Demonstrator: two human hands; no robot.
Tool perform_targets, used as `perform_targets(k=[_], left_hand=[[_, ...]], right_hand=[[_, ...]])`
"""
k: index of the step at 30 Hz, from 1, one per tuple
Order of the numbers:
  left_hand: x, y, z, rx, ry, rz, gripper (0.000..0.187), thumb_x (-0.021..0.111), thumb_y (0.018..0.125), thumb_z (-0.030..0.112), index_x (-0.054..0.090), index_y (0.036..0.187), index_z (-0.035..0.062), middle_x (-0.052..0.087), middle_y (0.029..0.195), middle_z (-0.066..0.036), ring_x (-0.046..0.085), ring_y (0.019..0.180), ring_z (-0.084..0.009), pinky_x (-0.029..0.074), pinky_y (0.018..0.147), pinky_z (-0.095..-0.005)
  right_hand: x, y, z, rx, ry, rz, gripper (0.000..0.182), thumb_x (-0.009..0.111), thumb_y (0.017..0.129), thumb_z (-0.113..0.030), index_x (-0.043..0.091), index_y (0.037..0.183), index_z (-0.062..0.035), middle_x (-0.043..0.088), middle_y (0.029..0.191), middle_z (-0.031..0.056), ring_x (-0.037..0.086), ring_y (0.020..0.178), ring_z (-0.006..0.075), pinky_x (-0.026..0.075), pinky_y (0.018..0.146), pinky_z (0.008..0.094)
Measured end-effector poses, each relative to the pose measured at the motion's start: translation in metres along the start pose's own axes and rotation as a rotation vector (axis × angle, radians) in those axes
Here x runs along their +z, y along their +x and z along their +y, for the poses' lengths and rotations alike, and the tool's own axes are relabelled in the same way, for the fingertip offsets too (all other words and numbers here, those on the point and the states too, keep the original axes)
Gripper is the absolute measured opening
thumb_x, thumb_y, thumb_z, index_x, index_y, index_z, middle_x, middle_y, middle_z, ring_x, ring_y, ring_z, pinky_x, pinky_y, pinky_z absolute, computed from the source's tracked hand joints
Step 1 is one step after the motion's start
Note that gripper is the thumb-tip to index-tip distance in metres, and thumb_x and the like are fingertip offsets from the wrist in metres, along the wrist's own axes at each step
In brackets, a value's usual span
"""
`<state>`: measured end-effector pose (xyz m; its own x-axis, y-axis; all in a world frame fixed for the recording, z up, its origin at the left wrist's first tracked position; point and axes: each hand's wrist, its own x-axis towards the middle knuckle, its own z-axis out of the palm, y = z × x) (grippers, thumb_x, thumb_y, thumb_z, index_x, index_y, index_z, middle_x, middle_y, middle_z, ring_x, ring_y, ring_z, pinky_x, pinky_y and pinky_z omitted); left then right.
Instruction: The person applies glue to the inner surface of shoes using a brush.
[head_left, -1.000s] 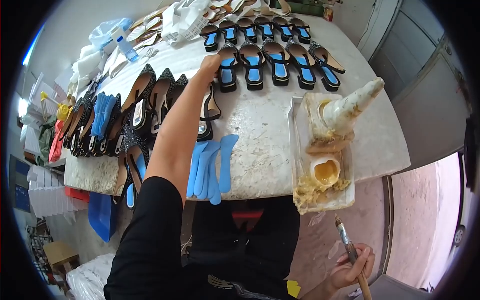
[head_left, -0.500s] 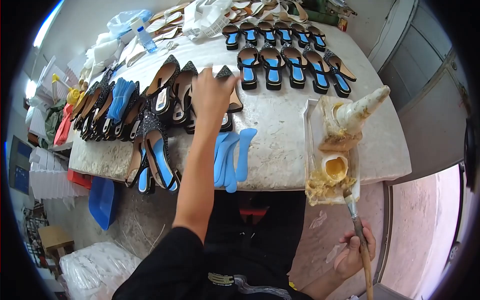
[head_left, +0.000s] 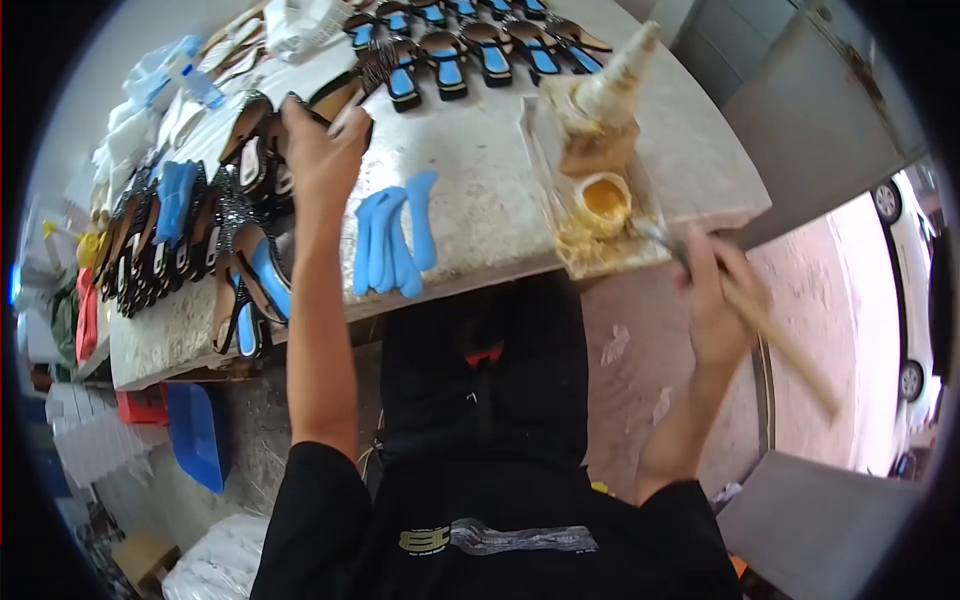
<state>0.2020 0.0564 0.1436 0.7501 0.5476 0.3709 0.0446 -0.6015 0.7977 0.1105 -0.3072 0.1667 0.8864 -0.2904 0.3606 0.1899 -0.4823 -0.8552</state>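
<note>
My left hand (head_left: pixel 325 150) is closed on a black slingback shoe (head_left: pixel 338 98) at the table's left side, its fingers partly hiding it. Blurred by motion, my right hand (head_left: pixel 722 295) grips the wooden handle of a brush (head_left: pixel 795 360). The brush's tip is beside a round cup of yellow glue (head_left: pixel 603 195) in a smeared white tray (head_left: pixel 537 165). Several blue insole pads (head_left: pixel 420 225) lie fanned out on the table between my hands. Left of my forearm, a pair of slingbacks with blue insoles (head_left: pixel 262 275) stands at the table edge.
Rows of shoes with blue insoles (head_left: pixel 445 68) stand at the back. More dark shoes crowd the left, with a blue bundle (head_left: pixel 176 200) on top. A glue-crusted cone (head_left: pixel 620 80) rises from the tray. Below the table is a blue bin (head_left: pixel 196 430).
My left hand has closed on a shoe beside the group on the left. My right hand and the brush have moved up towards the glue tray. The camera view has shifted.
</note>
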Motion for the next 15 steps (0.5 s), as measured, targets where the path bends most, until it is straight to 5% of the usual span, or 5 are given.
perform_targets(k=[4,5,6,9,15], left_hand=[[-0.042,-0.121,0.045,0.005,-0.410,0.034,0.088,0.075,0.079,0.015,0.028,0.151,-0.0030,0.055,0.107,-0.014,0.061,0.083,-0.0209,0.051,0.068,-0.0268],[-0.048,-0.156,0.038,-0.087,-0.364,-0.034,0.087,0.072,0.080,0.005,0.027,0.155,0.0105,0.053,0.128,-0.016,0.062,0.096,-0.0222,0.052,0.076,-0.0270],[-0.046,-0.186,0.010,0.196,-0.223,-0.034,0.093,0.070,0.078,0.002,0.021,0.156,0.0085,0.047,0.132,-0.017,0.058,0.105,-0.0258,0.050,0.086,-0.0320],[-0.033,-0.265,-0.030,0.354,0.007,-0.043,0.093,0.072,0.076,0.007,0.020,0.152,-0.0037,0.046,0.124,-0.020,0.050,0.108,-0.0329,0.041,0.098,-0.0404],[-0.029,-0.274,-0.029,-0.217,-0.493,-0.354,0.090,0.070,0.083,0.013,0.018,0.155,-0.0012,0.045,0.133,-0.024,0.050,0.117,-0.0334,0.041,0.100,-0.0393]], right_hand=[[0.055,0.063,0.039,0.092,-0.048,-0.170,0.030,0.068,0.090,-0.022,0.068,0.075,0.0034,0.062,0.058,0.0060,0.051,0.048,0.0112,0.041,0.047,0.0238],[0.052,0.066,0.037,0.162,-0.023,-0.231,0.029,0.068,0.090,-0.021,0.068,0.074,0.0032,0.062,0.059,0.0066,0.052,0.047,0.0112,0.043,0.047,0.0234],[0.048,0.070,0.029,0.230,0.005,-0.290,0.028,0.068,0.090,-0.020,0.068,0.074,0.0031,0.062,0.060,0.0071,0.053,0.047,0.0112,0.045,0.048,0.0231],[0.016,0.080,0.011,0.118,0.116,-0.213,0.028,0.068,0.092,-0.026,0.073,0.084,0.0010,0.067,0.064,0.0069,0.058,0.051,0.0097,0.047,0.048,0.0201],[0.010,0.070,0.008,0.115,0.049,-0.250,0.027,0.069,0.092,-0.020,0.070,0.084,0.0056,0.064,0.062,0.0081,0.057,0.052,0.0121,0.047,0.052,0.0214]])
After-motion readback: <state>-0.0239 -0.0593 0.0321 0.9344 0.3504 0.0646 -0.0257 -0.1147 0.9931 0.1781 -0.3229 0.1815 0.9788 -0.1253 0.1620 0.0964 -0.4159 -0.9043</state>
